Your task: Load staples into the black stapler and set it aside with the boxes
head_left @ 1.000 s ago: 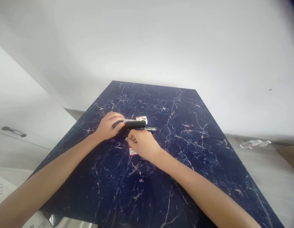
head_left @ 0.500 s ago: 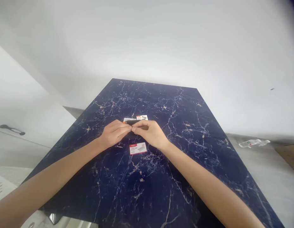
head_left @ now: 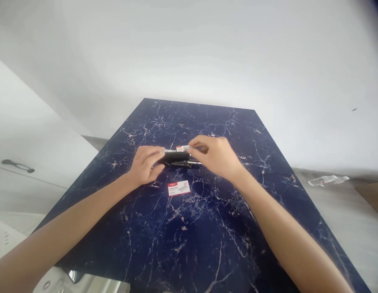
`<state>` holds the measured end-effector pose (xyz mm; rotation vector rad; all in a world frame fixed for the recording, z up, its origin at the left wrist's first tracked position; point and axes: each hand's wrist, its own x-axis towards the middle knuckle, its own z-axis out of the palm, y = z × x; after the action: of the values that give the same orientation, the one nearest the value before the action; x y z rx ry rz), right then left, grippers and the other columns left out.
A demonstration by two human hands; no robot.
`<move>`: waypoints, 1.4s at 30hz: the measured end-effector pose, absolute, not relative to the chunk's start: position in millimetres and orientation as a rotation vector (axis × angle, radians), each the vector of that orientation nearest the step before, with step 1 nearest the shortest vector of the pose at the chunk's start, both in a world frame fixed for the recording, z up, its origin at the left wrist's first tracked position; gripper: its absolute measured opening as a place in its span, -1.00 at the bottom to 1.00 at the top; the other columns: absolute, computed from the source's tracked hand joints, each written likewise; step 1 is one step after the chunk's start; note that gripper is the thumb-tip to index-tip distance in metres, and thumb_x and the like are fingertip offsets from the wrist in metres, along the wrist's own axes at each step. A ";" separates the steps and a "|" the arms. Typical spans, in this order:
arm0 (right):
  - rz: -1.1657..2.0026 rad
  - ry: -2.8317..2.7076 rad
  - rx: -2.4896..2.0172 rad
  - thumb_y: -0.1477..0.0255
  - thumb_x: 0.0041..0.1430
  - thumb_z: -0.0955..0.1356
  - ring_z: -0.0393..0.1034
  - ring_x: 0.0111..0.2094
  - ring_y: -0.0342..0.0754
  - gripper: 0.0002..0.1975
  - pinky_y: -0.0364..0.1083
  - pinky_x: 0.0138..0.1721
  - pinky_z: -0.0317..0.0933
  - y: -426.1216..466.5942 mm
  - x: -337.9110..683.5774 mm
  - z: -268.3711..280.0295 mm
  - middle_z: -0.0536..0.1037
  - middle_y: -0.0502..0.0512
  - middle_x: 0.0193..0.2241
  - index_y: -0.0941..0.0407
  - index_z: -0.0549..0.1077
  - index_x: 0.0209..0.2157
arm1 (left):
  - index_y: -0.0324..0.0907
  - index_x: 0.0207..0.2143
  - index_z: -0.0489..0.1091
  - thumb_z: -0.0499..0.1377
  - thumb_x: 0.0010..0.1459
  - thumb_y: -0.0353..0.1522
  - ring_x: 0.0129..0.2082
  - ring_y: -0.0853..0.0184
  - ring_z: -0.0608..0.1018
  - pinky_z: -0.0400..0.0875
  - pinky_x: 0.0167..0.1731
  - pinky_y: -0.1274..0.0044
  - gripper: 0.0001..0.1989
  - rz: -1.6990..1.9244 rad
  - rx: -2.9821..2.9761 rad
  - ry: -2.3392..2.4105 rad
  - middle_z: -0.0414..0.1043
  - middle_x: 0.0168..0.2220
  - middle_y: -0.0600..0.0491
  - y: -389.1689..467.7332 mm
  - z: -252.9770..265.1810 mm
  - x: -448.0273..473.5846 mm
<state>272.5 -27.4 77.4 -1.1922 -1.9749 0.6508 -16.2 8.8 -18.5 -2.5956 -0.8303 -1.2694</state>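
A black stapler [head_left: 176,157] lies crosswise on the dark blue marbled table, its upper arm lifted a little from the silver-edged lower part. My left hand [head_left: 146,163] is at its left end, fingers over the top and thumb on the near side. My right hand [head_left: 215,155] is slightly blurred, with thumb and index finger closed in a pinch at the stapler's right end. A white and red staple box [head_left: 179,188] lies flat on the near side of the stapler. Behind the stapler, partly hidden, is a small white and red package [head_left: 180,148].
The blue table [head_left: 182,240] narrows toward a white wall [head_left: 189,53]. A clear plastic piece [head_left: 327,180] lies on a surface beyond the right edge. At left is a white cabinet with a dark handle [head_left: 18,166]. White objects [head_left: 85,285] sit below the near left edge.
My hands have moved apart, the right one up and to the right, the left one slightly left. More of the stapler now shows, and its upper arm stands apart from the base.
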 end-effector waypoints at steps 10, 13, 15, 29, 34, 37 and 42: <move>0.556 -2.257 -1.320 0.44 0.15 0.46 0.51 -0.40 -0.10 -0.94 -0.08 -0.30 0.30 2.8 305.6 43.1 0.66 -0.05 -0.39 0.02 0.61 -0.41 | -0.12 0.13 0.35 0.08 0.40 -0.36 0.07 0.13 0.52 0.45 0.10 0.22 -0.71 -1.333 -2.566 -0.983 0.50 0.04 -0.11 11.7 -3.2 -4.3; 0.540 -2.295 -1.297 0.44 0.17 0.45 0.52 -0.38 -0.10 -0.93 -0.10 -0.29 0.27 2.0 305.8 44.6 0.67 -0.06 -0.37 0.01 0.62 -0.39 | -0.13 0.09 0.39 0.11 0.38 -0.40 0.03 0.15 0.54 0.47 0.07 0.25 -0.74 -1.327 -2.580 -0.962 0.52 0.00 -0.10 12.5 -3.1 -3.3; 0.548 -2.346 -1.314 0.43 0.19 0.45 0.54 -0.35 -0.07 -0.94 -0.10 -0.29 0.27 1.8 307.1 47.1 0.68 -0.05 -0.36 0.01 0.63 -0.36 | -0.14 0.06 0.40 0.10 0.38 -0.40 0.00 0.16 0.55 0.48 0.04 0.26 -0.76 -1.303 -2.591 -0.984 0.53 -0.02 -0.09 12.6 -2.5 -2.4; 0.518 -2.506 -1.334 0.39 0.25 0.42 0.57 -0.26 0.00 -0.92 -0.11 -0.28 0.25 5.3 310.2 38.1 0.70 0.03 -0.28 0.02 0.61 -0.28 | -0.14 0.01 0.46 0.09 0.39 -0.38 -0.07 0.17 0.57 0.50 -0.03 0.29 -0.78 -1.253 -2.660 -1.038 0.57 -0.08 -0.06 14.2 -3.1 -2.0; 0.515 -2.504 -1.390 0.37 0.25 0.42 0.52 -0.36 -0.03 -0.91 -0.13 -0.36 0.20 4.4 308.4 37.4 0.68 0.04 -0.32 0.02 0.62 -0.26 | -0.14 0.00 0.47 0.08 0.38 -0.37 -0.07 0.17 0.57 0.50 -0.03 0.29 -0.77 -1.234 -2.684 -1.076 0.57 -0.08 -0.06 15.8 -6.3 -3.6; 0.501 -2.470 -1.377 0.41 0.23 0.42 0.51 -0.39 -0.06 -0.93 -0.13 -0.37 0.19 2.4 306.3 39.9 0.67 0.01 -0.35 0.02 0.61 -0.29 | -0.14 0.00 0.46 0.08 0.38 -0.38 -0.09 0.18 0.57 0.50 -0.05 0.31 -0.77 -1.229 -2.689 -1.056 0.57 -0.09 -0.06 16.1 -6.9 -4.1; 0.578 -2.312 -1.333 0.53 0.21 0.38 0.56 -0.30 -0.08 -0.84 -0.13 -0.26 0.31 -0.3 307.3 46.6 0.68 -0.06 -0.34 0.01 0.60 -0.32 | -0.15 -0.01 0.46 0.08 0.39 -0.41 -0.11 0.19 0.57 0.50 -0.07 0.32 -0.79 -1.248 -2.667 -1.012 0.57 -0.10 -0.06 14.5 -4.3 -2.3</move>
<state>307.3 -0.3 46.6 -1.3329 -2.3121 0.5785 -2.3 14.5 -4.3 -2.6675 -1.0116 -1.2476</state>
